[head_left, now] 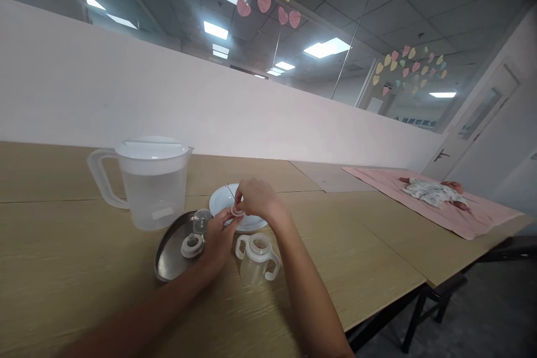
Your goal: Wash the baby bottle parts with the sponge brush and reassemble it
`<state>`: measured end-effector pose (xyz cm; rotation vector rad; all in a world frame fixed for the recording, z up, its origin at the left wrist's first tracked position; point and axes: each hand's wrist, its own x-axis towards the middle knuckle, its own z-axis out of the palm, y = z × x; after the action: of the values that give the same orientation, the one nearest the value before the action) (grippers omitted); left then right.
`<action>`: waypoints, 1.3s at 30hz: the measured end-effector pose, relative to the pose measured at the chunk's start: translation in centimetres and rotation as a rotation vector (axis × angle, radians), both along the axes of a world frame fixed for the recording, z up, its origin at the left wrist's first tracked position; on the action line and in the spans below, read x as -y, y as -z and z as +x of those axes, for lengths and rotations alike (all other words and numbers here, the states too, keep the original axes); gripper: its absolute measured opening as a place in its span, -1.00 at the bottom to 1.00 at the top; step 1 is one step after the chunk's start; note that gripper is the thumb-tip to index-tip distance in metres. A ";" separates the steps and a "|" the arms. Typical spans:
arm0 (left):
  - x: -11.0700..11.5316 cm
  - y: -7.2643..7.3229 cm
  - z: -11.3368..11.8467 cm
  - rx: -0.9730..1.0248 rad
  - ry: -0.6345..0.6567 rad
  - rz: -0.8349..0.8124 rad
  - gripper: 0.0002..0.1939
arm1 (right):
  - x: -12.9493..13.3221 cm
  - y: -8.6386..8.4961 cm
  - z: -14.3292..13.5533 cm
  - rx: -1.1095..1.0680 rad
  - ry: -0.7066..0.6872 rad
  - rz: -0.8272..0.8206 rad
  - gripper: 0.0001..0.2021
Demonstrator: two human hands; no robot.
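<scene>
In the head view, my left hand [220,235] is closed around a small clear round piece [237,211], its fingertips at the rim. My right hand [255,198] meets it from above, fingers pinched against the same piece. A thin stick [230,191] slants up from the right fingertips; its far end is too fine to make out. Both hands are over a white plate [218,198]. Just below stands a clear two-handled baby bottle [254,265], upright and uncapped. Left of my left hand, a metal kidney-shaped tray [171,257] holds a white bottle collar [192,246] and a clear dome cap [202,221].
A lidded, translucent pitcher [155,190] with liquid stands at the back left of the wooden table [344,246]. Far right, a doll [436,193] in patterned clothes lies on a pink cloth [377,182]. The white wall [210,117] borders the table's back; a dark stool [436,296] stands beyond its right edge.
</scene>
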<state>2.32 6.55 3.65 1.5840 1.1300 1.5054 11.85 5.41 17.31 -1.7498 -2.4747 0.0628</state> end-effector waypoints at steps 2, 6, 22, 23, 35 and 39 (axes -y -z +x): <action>-0.2 0.0 -0.1 0.085 0.033 -0.004 -0.77 | 0.4 -0.2 0.4 -0.093 -0.088 0.018 -0.86; -0.3 -0.1 -0.1 0.191 0.072 -0.014 -0.74 | 1.4 -0.7 0.5 -0.321 -0.263 0.076 -0.82; 0.1 -0.3 -0.2 0.143 -0.003 -0.008 -0.82 | 2.2 -0.1 -1.4 -0.109 -0.169 0.262 -0.85; 0.2 -0.3 -0.2 0.149 0.002 -0.006 -0.81 | 2.2 0.0 -1.5 -0.084 -0.162 0.259 -0.85; 0.2 -0.2 -0.3 0.139 0.048 -0.048 -0.75 | 1.4 0.0 -1.3 0.010 -0.072 0.229 -0.89; 0.5 -0.7 -0.2 0.155 0.047 -0.078 -0.75 | 0.7 0.2 -1.3 0.034 -0.014 0.171 -0.87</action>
<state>2.15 6.07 4.37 1.4067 1.0441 1.5073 10.51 4.70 17.10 -1.6769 -2.4343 -0.1735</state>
